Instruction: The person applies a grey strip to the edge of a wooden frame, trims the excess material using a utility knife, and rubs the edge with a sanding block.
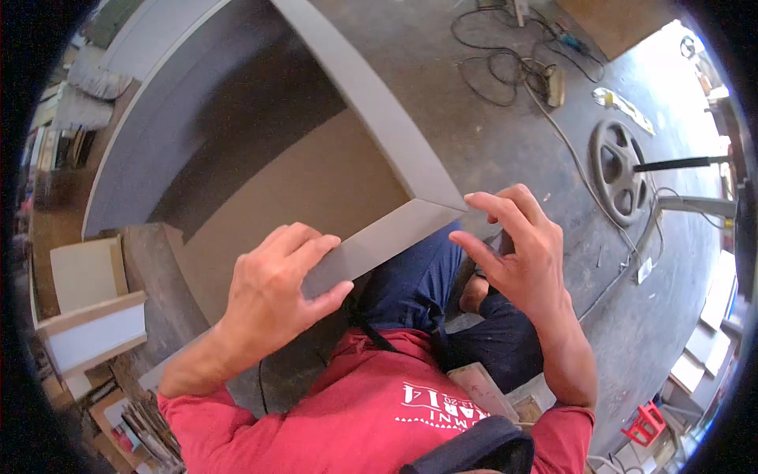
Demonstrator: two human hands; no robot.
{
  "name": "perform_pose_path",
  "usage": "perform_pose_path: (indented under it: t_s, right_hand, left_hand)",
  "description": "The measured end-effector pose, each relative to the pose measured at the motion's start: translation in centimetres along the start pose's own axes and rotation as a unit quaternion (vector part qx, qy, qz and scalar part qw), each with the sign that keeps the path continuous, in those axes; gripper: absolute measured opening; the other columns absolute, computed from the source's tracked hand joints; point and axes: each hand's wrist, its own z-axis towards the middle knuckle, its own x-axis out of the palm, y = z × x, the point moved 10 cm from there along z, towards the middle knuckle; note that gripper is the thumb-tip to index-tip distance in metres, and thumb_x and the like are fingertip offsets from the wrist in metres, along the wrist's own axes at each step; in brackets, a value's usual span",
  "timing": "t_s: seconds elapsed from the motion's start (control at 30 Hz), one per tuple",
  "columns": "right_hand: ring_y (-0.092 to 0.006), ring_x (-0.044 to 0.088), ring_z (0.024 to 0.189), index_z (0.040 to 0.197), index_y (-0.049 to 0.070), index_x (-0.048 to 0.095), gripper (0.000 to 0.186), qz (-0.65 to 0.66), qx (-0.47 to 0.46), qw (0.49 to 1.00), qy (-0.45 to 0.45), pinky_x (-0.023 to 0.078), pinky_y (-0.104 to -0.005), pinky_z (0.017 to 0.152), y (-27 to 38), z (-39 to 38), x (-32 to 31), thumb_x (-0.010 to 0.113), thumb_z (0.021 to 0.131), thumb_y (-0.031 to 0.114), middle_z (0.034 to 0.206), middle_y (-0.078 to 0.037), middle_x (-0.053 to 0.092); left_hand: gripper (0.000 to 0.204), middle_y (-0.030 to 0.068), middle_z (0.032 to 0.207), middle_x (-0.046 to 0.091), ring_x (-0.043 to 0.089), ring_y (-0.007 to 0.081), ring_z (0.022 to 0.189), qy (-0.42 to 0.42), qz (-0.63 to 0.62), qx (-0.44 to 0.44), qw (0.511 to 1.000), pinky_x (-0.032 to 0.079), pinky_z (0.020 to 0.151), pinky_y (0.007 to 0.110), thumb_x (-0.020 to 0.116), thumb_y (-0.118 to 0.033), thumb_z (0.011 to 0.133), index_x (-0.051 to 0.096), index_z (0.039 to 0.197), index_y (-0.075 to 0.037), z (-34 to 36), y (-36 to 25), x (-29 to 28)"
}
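A large grey cabinet (371, 118), box-shaped with a mitred corner on its front frame, stands in front of me, its open side facing up toward me. Inside, the brown bottom or back panel (300, 174) shows, part of it in dark shadow. My left hand (276, 272) grips the near rail of the frame, thumb on the near side and fingers over the far side. Beside the mitred corner, my right hand (521, 241) has thumb and forefinger spread apart. Its forefinger tip is at the corner, and I cannot tell whether it touches.
Cables and a corded tool (555, 85) lie on the grey floor beyond the cabinet. At the right are a dark wheel (618, 170) and a red stool (646, 424). White-and-brown boards (95, 332) stand at the left. My bent legs (410, 276) are close under the corner.
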Motion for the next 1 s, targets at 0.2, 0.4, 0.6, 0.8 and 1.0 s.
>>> perform_pose_path:
  t_s: [0.2, 0.4, 0.6, 0.8, 1.0]
  right_hand:
    - [-0.0190, 0.066, 0.079, 0.123, 0.009, 0.070, 0.040, -0.103, -0.224, 0.969, 0.034, 0.058, -0.0325, 0.067, 7.1, 0.2, 4.1, 0.075, 0.084, 0.017, 0.116, -0.005, 0.067]
    - [-0.0169, 0.064, 0.084, 0.129, 0.009, 0.068, 0.044, -0.204, -0.222, 0.948, 0.097, 0.058, -0.0303, 0.066, 7.7, 0.8, 7.2, 0.065, 0.086, 0.015, 0.125, -0.002, 0.066]
    - [-0.0192, 0.069, 0.083, 0.128, 0.011, 0.069, 0.055, -0.229, -0.190, 0.951, 0.080, 0.059, -0.0332, 0.070, 7.7, 0.4, 7.1, 0.081, 0.074, 0.014, 0.124, -0.002, 0.069]
    - [-0.0162, 0.062, 0.072, 0.134, 0.010, 0.068, 0.052, -0.301, -0.172, 0.935, 0.074, 0.053, -0.0285, 0.060, 8.7, -0.5, 7.8, 0.069, 0.082, 0.011, 0.131, -0.006, 0.068]
    - [-0.0111, 0.054, 0.066, 0.134, 0.008, 0.067, 0.049, -0.283, -0.193, 0.938, 0.052, 0.045, -0.0237, 0.053, 9.0, -1.1, 8.2, 0.066, 0.085, 0.013, 0.132, -0.006, 0.068]
  left_hand:
    - [0.059, 0.0132, 0.110, 0.061, 0.064, 0.0334, 0.099, -0.105, 0.029, -0.075, 0.991, 0.055, 0.085, 0.043, 0.089, -0.010, 0.066, 0.068, 0.121, -0.006, -5.7, 1.9, -0.6]
    - [0.055, 0.0125, 0.108, 0.060, 0.062, 0.0333, 0.099, -0.179, 0.073, -0.120, 0.974, 0.052, 0.085, 0.042, 0.089, -0.005, 0.063, 0.068, 0.114, -0.007, -10.2, 3.9, -1.3]
    - [0.051, 0.0122, 0.103, 0.060, 0.061, 0.0312, 0.096, -0.213, 0.024, -0.112, 0.970, 0.052, 0.083, 0.040, 0.087, -0.003, 0.063, 0.068, 0.110, -0.006, -10.7, 4.5, -0.9]
    - [0.048, 0.0126, 0.104, 0.060, 0.062, 0.0290, 0.092, -0.235, 0.009, -0.102, 0.967, 0.053, 0.081, 0.037, 0.085, -0.002, 0.064, 0.067, 0.109, -0.004, -10.8, 4.8, -0.4]
    - [0.049, 0.0122, 0.104, 0.059, 0.062, 0.0283, 0.094, -0.225, -0.021, -0.121, 0.966, 0.052, 0.082, 0.037, 0.085, -0.002, 0.063, 0.068, 0.108, -0.004, -11.0, 5.3, -0.2]
